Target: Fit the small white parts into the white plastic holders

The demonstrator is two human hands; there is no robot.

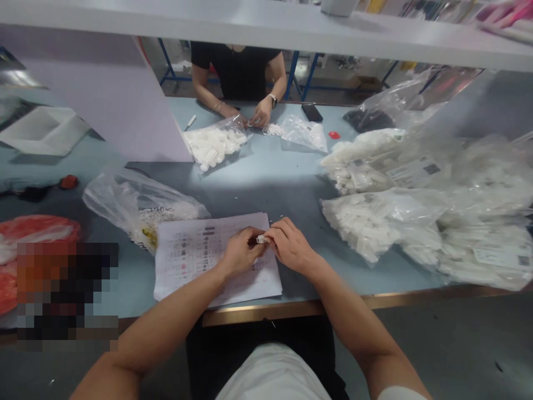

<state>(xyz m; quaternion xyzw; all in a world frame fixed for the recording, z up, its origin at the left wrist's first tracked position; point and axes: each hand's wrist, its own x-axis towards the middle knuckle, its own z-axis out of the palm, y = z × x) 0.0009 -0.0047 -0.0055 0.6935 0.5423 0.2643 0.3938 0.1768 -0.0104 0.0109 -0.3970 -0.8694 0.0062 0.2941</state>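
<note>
Between my two hands is a small white plastic piece, too small to name more exactly. My left hand pinches it from the left, above the printed sheets. From the other side, the fingertips of my right hand close on the same piece, over the right edge of the paper. Left of the sheets lies an open clear plastic bag with small white bits inside, its lower part beside the paper.
Large clear bags of white parts pile up on the right. Across the table a co-worker handles small parts beside a bag of white pieces and a phone. A divider stands at left; a shelf spans above.
</note>
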